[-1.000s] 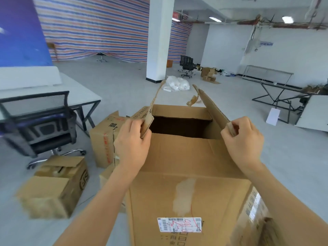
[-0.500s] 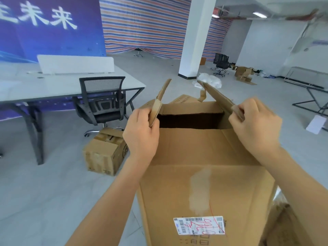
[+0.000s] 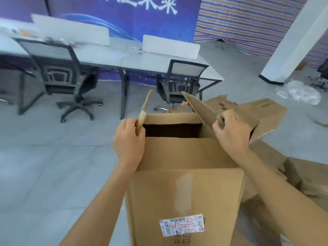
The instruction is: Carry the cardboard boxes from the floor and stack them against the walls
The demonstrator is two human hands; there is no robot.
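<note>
I hold a large open cardboard box (image 3: 186,189) up in front of me, its white shipping label facing me. My left hand (image 3: 128,141) grips the box's upright left flap (image 3: 144,110). The slanted right flap (image 3: 200,108) is gripped at its near corner by my right hand (image 3: 230,134). The box's dark inside shows between my hands. More cardboard boxes (image 3: 257,114) lie on the floor to the right, partly hidden behind the carried box and my right arm.
Two black office chairs (image 3: 58,71) (image 3: 179,86) stand at long white desks (image 3: 106,54) ahead, before a blue banner wall (image 3: 115,13). A white pillar (image 3: 298,41) and crumpled plastic (image 3: 300,92) are at the right. Bare grey floor (image 3: 53,166) lies to the left.
My view has swung left with the box: the desks, chairs and blue wall now fill the front, the pillar has slid right. Both hands keep their grip on the flaps.
</note>
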